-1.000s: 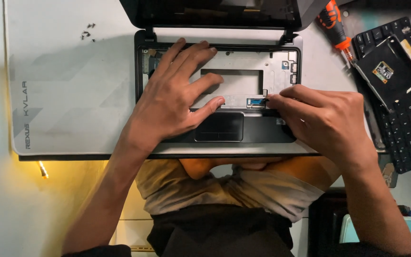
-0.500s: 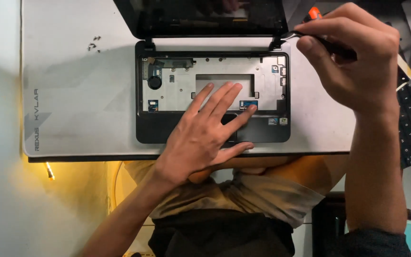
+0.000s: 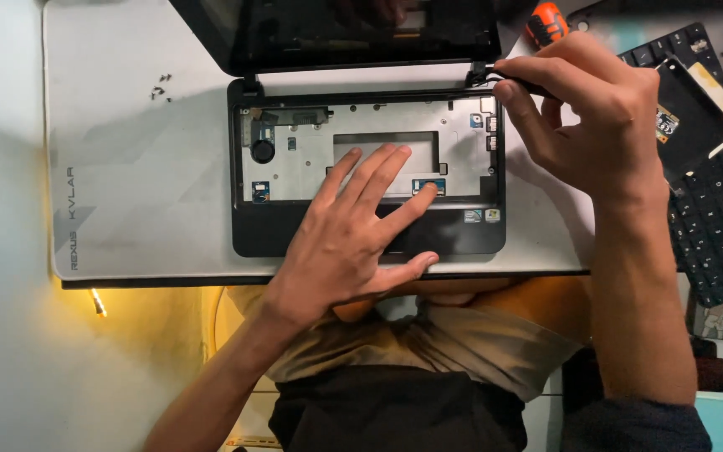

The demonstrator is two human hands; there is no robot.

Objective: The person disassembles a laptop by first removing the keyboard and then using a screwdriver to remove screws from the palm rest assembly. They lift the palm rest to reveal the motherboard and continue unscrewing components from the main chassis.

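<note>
Right hand (image 3: 596,117) grips screwdriver (image 3: 508,75), tip at laptop (image 3: 294,238) right hinge; left hand (image 3: 353,234) open, flat on palmrest.

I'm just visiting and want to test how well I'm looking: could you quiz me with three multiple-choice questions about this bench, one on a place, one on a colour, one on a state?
1. Where does the left hand rest?
A. on the laptop base
B. on the grey mat
C. on the removed keyboard

2. What colour is the screwdriver handle?
A. blue
B. orange
C. green

3. What state is the laptop in?
A. lid shut
B. keyboard fitted
C. open, keyboard taken out

Answers:
1 A, its palm lies on the palm rest, its fingers on the bare metal tray.
2 B, orange shows above the right hand.
3 C, the bay is bare and a loose keyboard lies at the right.
</note>
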